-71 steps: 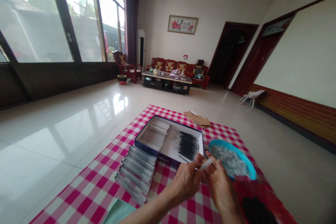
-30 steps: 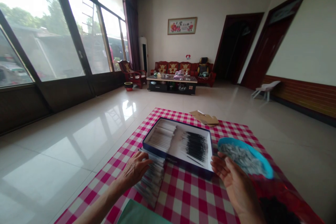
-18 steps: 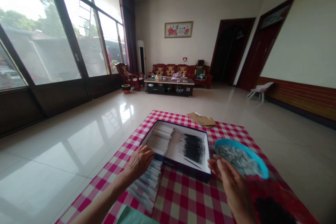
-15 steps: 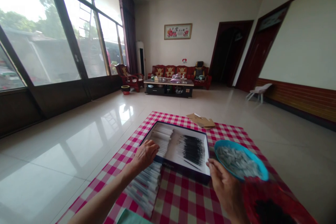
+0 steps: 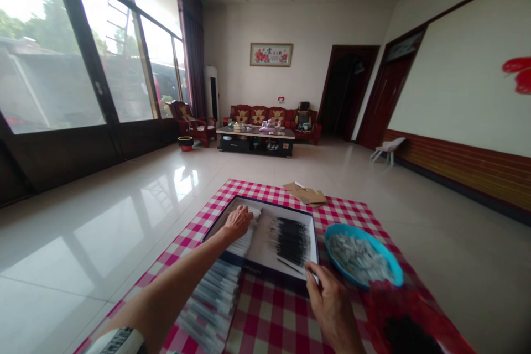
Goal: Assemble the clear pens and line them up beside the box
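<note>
My left hand (image 5: pixel 239 221) reaches over the box's left half, its fingers curled down onto a row of white tubes (image 5: pixel 240 244); whatever lies between the fingertips is hidden. At the box's front right corner is my right hand (image 5: pixel 329 293), thumb and forefinger pressed together; I cannot make out what they hold. The shallow dark-blue box (image 5: pixel 265 272) with a white inside also holds a bunch of thin black rods (image 5: pixel 292 240), with one rod apart from them in front. More pale, translucent tubes (image 5: pixel 213 304) lie on the cloth before the box, partly under my left forearm.
A blue basin (image 5: pixel 396 265) of small translucent grey pieces stands right of the box. Nearer me is a red plastic bag (image 5: pixel 381 304) with black contents. Flat brown cardboard (image 5: pixel 305 194) lies at the back of the red-and-white checked tablecloth (image 5: pixel 265 310).
My left hand has moved farther away along the tubes, toward the back of the box. My right hand stays by the box's corner, slightly nearer me. The view has turned slightly right.
</note>
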Available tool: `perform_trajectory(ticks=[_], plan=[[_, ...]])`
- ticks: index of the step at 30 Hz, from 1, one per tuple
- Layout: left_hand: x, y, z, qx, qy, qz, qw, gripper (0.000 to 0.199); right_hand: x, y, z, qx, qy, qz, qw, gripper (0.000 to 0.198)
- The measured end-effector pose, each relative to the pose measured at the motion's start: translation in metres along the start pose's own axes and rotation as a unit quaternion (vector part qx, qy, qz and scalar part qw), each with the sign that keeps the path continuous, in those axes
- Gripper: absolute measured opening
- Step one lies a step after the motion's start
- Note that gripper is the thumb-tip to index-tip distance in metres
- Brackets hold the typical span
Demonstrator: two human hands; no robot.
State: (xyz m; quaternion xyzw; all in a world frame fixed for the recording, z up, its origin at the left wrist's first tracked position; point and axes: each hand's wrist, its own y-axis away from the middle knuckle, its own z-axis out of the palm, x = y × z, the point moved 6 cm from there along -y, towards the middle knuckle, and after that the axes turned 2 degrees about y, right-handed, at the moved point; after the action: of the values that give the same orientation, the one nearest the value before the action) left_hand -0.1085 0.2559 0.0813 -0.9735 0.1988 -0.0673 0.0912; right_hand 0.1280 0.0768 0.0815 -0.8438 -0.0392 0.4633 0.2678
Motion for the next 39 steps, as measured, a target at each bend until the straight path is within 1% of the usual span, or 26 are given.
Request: perform_trajectory(ticks=[3, 6, 10, 12, 13, 15, 17, 19, 21, 23, 26, 29, 31, 34, 37, 39], plan=[[0.003, 0.004, -0.008, 0.022, 0.015, 0.009, 1.0, 0.02, -0.002, 0.0, 0.001, 0.0, 0.011, -0.016, 1.0, 0.02], [0.015, 0.013, -0.026, 0.068, 0.044, 0.022, 0.997, 0.017, -0.003, 0.001, 0.001, -0.001, 0.032, -0.037, 0.999, 0.022], [0.049, 0.041, -0.053, 0.155, 0.102, 0.036, 0.982, 0.022, -0.004, 0.001, 0.003, -0.026, 0.074, -0.059, 0.995, 0.025], [0.068, 0.059, -0.061, 0.193, 0.133, 0.037, 0.971, 0.025, -0.005, -0.001, 0.005, -0.043, 0.102, -0.062, 0.992, 0.026], [0.076, 0.068, -0.063, 0.215, 0.158, 0.035, 0.963, 0.024, -0.007, -0.004, 0.006, -0.054, 0.115, -0.064, 0.99, 0.027], [0.084, 0.083, -0.065, 0.27, 0.257, 0.012, 0.928, 0.021, -0.012, -0.013, 0.012, -0.083, 0.141, -0.068, 0.984, 0.027], [0.086, 0.091, -0.061, 0.296, 0.331, -0.02, 0.896, 0.022, -0.017, -0.025, 0.021, -0.125, 0.177, -0.064, 0.974, 0.028], [0.084, 0.092, -0.057, 0.301, 0.37, -0.045, 0.878, 0.024, -0.017, -0.037, 0.034, -0.182, 0.229, -0.052, 0.955, 0.03], [0.079, 0.09, -0.056, 0.303, 0.389, -0.06, 0.868, 0.025, -0.015, -0.048, 0.048, -0.238, 0.27, -0.044, 0.932, 0.03], [0.072, 0.087, -0.055, 0.305, 0.403, -0.072, 0.86, 0.027, -0.011, -0.055, 0.064, -0.278, 0.285, -0.044, 0.916, 0.029], [0.063, 0.086, -0.054, 0.308, 0.427, -0.084, 0.846, 0.03, -0.004, -0.062, 0.085, -0.308, 0.301, -0.045, 0.902, 0.027], [0.058, 0.087, -0.051, 0.309, 0.444, -0.09, 0.836, 0.03, 0.005, -0.064, 0.101, -0.321, 0.322, -0.036, 0.89, 0.025], [0.057, 0.087, -0.05, 0.307, 0.449, -0.093, 0.834, 0.03, 0.011, -0.064, 0.108, -0.323, 0.334, -0.027, 0.885, 0.023], [0.057, 0.088, -0.051, 0.305, 0.451, -0.095, 0.834, 0.029, 0.016, -0.064, 0.114, -0.319, 0.338, -0.016, 0.885, 0.023], [0.058, 0.088, -0.053, 0.304, 0.451, -0.096, 0.834, 0.029, 0.018, -0.064, 0.115, -0.312, 0.322, -0.014, 0.893, 0.021], [0.06, 0.089, -0.054, 0.303, 0.458, -0.096, 0.83, 0.028, 0.014, -0.065, 0.112, -0.302, 0.299, -0.016, 0.905, 0.018]])
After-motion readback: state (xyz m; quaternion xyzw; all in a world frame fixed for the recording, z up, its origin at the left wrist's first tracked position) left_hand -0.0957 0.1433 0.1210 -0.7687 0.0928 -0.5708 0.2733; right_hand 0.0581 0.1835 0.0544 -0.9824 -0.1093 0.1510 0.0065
